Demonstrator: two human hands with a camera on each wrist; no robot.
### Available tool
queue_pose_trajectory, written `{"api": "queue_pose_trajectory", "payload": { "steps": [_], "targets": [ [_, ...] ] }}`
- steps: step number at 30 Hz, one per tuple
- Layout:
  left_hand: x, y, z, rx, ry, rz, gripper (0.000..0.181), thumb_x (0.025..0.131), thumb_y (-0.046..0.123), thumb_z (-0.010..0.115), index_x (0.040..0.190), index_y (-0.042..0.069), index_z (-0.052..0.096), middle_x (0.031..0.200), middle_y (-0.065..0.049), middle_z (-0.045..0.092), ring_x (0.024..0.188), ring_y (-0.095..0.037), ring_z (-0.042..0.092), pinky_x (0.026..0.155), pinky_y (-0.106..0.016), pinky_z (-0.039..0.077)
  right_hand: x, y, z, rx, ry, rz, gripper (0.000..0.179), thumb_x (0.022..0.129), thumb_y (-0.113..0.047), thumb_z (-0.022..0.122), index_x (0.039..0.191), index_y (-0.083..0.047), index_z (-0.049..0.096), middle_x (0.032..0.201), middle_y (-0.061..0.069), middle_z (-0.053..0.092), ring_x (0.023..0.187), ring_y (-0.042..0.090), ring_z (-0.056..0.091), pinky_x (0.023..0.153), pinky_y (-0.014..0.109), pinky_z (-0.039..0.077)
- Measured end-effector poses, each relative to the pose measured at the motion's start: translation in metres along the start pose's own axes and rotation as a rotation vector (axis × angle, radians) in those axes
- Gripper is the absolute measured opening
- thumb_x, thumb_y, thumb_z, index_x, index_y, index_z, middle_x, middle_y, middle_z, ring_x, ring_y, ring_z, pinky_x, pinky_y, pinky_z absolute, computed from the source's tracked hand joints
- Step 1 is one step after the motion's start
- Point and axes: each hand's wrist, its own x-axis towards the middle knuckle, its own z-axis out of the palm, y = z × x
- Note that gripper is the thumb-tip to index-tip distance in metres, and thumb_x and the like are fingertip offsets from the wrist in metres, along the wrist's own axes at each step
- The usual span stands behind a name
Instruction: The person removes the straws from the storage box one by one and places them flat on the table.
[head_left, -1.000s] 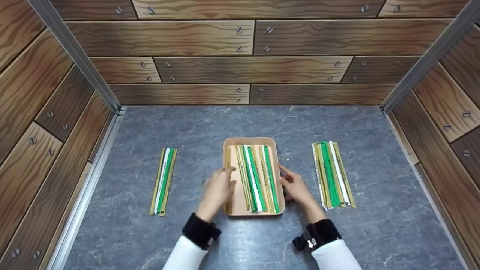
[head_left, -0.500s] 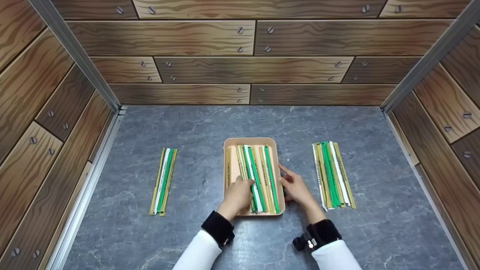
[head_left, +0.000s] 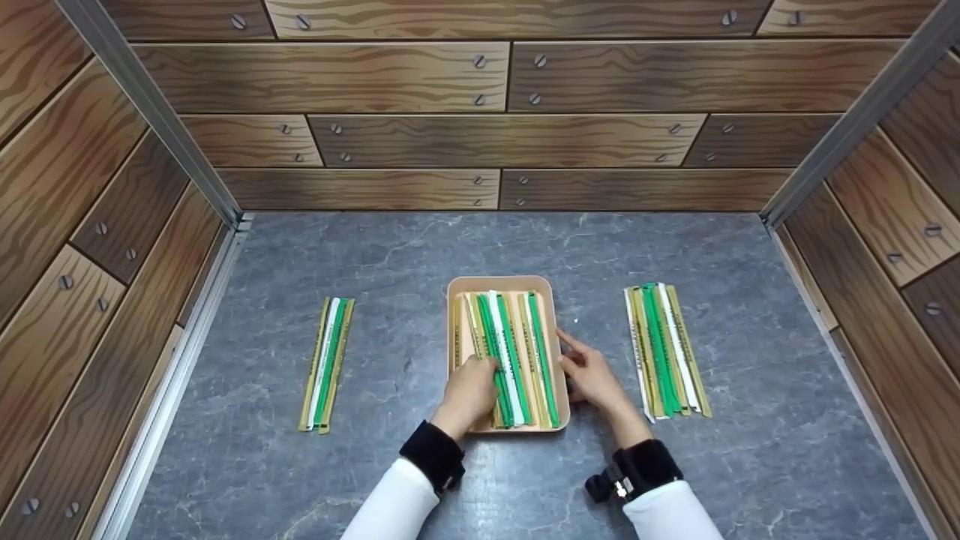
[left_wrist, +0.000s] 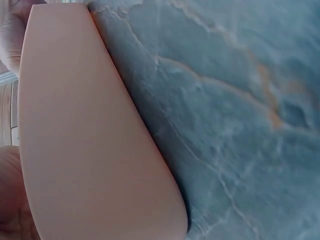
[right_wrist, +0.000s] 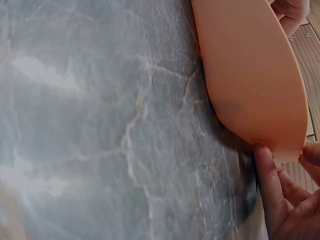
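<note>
Wood-patterned panels (head_left: 405, 75) closed off three sides, metal posts (head_left: 156, 112) stood at the corners, and down below lay a grey marbled surface (head_left: 240, 480) veined with pale lines. Centre stage went to the peach tray (head_left: 499, 283), set flat between the two hands and lined with slim stick packets (head_left: 501, 337) in gold, green and white, running lengthwise. And in reached the left hand (head_left: 471, 390) — over the near left part of the tray, fingers bent down onto the packets at a green one! Whether they pinched it could not be told, the fingertips being out of sight. Over on the other side, the right hand (head_left: 596, 376) kept things simple: outside the tray, fingers extended, tips touching the right wall. The hands were apart, the middle packets between them. One gold packet (head_left: 457, 337) lay alone along the tray's left wall. Well out to the left on the surface sat a narrow bundle (head_left: 327, 365) of gold, white and green sticks; to the right, a wider bundle (head_left: 666, 351) in the same colours. Black wristbands (head_left: 433, 454) circled both wrists, white sleeves (head_left: 394, 502) behind.
</note>
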Motion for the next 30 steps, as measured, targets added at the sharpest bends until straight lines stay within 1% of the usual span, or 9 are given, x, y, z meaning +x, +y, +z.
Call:
{"api": "queue_pose_trajectory", "payload": {
  "steps": [3,7,12,15,20,24,27,30],
  "targets": [
    [0.0002,-0.0011,-0.0011,0.003,-0.020,-0.019,0.037,0.074,-0.012,0.061,0.106,0.003,0.071,0.096,-0.017,0.067,0.085,-0.032,0.065,0.071,-0.041,0.056,0.0005,0.0008,-0.0001,-0.012,0.006,-0.003,0.052,0.100,-0.006,0.054,0.149,-0.018,0.044,0.108,0.021,0.061,0.079,0.025,0.062,0.052,0.045,0.057],
    [0.0000,-0.0028,-0.0019,0.006,-0.027,-0.025,0.036,0.072,-0.011,0.063,0.104,0.003,0.070,0.094,-0.017,0.067,0.081,-0.033,0.066,0.066,-0.041,0.056,0.0009,0.0012,-0.0006,-0.022,0.009,-0.018,0.052,0.100,-0.005,0.054,0.149,-0.016,0.044,0.107,0.021,0.061,0.080,0.026,0.062,0.053,0.045,0.057],
    [-0.0010,-0.0052,-0.0021,-0.020,-0.011,-0.027,0.024,0.079,-0.003,0.068,0.102,0.002,0.070,0.093,-0.016,0.067,0.080,-0.032,0.066,0.066,-0.042,0.056,0.0003,0.0014,-0.0007,-0.001,-0.002,-0.027,0.051,0.100,-0.004,0.053,0.149,-0.014,0.044,0.110,0.023,0.062,0.084,0.028,0.064,0.053,0.046,0.057],
    [-0.0013,-0.0053,-0.0020,-0.027,-0.003,-0.035,0.020,0.080,-0.002,0.068,0.100,0.000,0.069,0.091,-0.017,0.066,0.080,-0.032,0.065,0.066,-0.042,0.055,-0.0008,0.0012,-0.0013,0.003,-0.012,-0.028,0.051,0.100,-0.005,0.053,0.149,-0.013,0.043,0.113,0.024,0.062,0.087,0.029,0.064,0.053,0.047,0.057],
    [-0.0005,-0.0033,-0.0011,0.025,-0.001,-0.053,0.024,0.075,-0.009,0.065,0.097,-0.001,0.065,0.087,-0.018,0.062,0.076,-0.032,0.064,0.063,-0.042,0.055,-0.0008,0.0011,-0.0011,-0.005,-0.016,-0.023,0.051,0.101,-0.006,0.053,0.150,-0.014,0.043,0.113,0.024,0.061,0.086,0.029,0.065,0.052,0.046,0.057],
    [0.0004,-0.0014,0.0001,0.043,-0.005,-0.099,0.032,0.072,-0.010,0.066,0.103,-0.001,0.063,0.090,-0.018,0.060,0.075,-0.033,0.063,0.060,-0.042,0.055,-0.0002,0.0016,-0.0006,-0.009,-0.017,-0.018,0.052,0.100,-0.006,0.053,0.150,-0.016,0.043,0.113,0.024,0.061,0.084,0.029,0.065,0.052,0.045,0.057],
    [0.0009,-0.0009,0.0014,0.056,-0.001,-0.118,0.035,0.073,-0.007,0.068,0.107,0.000,0.061,0.093,-0.019,0.059,0.075,-0.034,0.063,0.057,-0.043,0.054,0.0000,0.0019,-0.0005,-0.007,-0.013,-0.010,0.052,0.100,-0.006,0.053,0.150,-0.017,0.043,0.115,0.024,0.061,0.085,0.029,0.066,0.053,0.045,0.057],
    [0.0010,-0.0009,0.0024,0.065,0.004,-0.116,0.033,0.075,-0.005,0.068,0.107,0.000,0.061,0.093,-0.019,0.057,0.074,-0.034,0.063,0.055,-0.043,0.054,0.0002,0.0023,-0.0005,-0.014,-0.005,-0.009,0.051,0.100,-0.007,0.054,0.150,-0.017,0.044,0.116,0.025,0.061,0.087,0.030,0.065,0.054,0.045,0.057]
  ]
}}
